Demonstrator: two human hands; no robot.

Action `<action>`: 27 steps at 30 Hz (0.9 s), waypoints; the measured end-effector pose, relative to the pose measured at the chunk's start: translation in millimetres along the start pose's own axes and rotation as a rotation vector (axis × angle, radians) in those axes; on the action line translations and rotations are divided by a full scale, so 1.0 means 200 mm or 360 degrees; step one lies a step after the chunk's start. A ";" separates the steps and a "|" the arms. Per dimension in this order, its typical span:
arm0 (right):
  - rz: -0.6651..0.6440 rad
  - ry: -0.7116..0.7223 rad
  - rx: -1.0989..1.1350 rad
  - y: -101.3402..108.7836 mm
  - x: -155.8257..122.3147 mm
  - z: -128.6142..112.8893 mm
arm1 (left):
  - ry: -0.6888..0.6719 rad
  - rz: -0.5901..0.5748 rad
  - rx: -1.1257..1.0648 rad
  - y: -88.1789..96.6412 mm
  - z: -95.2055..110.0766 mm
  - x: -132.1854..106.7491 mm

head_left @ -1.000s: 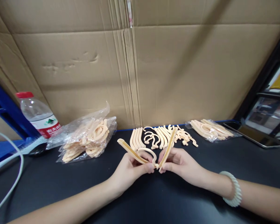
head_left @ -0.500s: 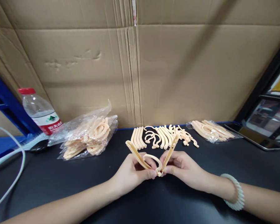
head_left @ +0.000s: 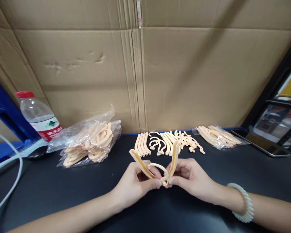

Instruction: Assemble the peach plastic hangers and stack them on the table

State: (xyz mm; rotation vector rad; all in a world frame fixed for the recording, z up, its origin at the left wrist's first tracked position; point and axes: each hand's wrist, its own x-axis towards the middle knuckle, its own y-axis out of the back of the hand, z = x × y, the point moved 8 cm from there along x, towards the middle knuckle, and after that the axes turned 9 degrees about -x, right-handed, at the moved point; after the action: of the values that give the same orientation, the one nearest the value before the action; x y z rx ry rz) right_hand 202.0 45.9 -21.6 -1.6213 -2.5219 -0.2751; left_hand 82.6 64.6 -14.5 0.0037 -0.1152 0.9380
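My left hand (head_left: 138,181) pinches the lower end of a cream plastic hanger arm (head_left: 142,164), whose hollow side faces me, together with the base of a curved hanger hook (head_left: 161,168). A second hanger arm (head_left: 174,160) rises from the fingers of my right hand (head_left: 190,178), which are closed on its lower end. The two arms form a V with the hook between them, and their ends meet at my fingertips. My fingers partly cover the joint, so I cannot tell whether the pieces are locked together.
Behind my hands lie several loose hanger arms (head_left: 142,144), hooks (head_left: 157,144) and a heap of small hooks (head_left: 190,141). Clear bags of parts stand left (head_left: 92,145) and right (head_left: 217,136). A bottle (head_left: 38,113), a white cable (head_left: 19,174) and a phone (head_left: 262,144) flank them, before a cardboard wall (head_left: 184,64).
The right hanger arm has turned so its hollow face shows more toward me, and its tip has swung left. My left hand keeps its hold. The whole view has shifted slightly.
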 end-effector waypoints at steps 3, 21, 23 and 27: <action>0.0043 0.0007 -0.0050 0.01 -0.01 -0.01 | 0.0005 0.0047 -0.0031 0.00 -0.01 -0.01; 0.0082 0.0001 -0.0311 0.32 0.02 -0.03 | 0.0103 0.0583 -0.0247 0.16 -0.03 -0.03; -0.0065 -0.0033 -0.0536 0.37 0.02 -0.04 | 0.0152 0.0486 -0.0247 0.19 -0.04 0.00; -0.0255 -0.0054 -0.0987 0.44 0.01 -0.05 | 0.0108 0.0004 0.0039 0.25 0.01 0.08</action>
State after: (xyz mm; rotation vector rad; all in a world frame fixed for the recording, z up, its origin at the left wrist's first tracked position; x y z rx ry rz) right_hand 281.0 81.8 -4.5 -1.5889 -2.7611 -1.1520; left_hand 52.4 107.2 -12.3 -0.0055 -0.0412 0.9412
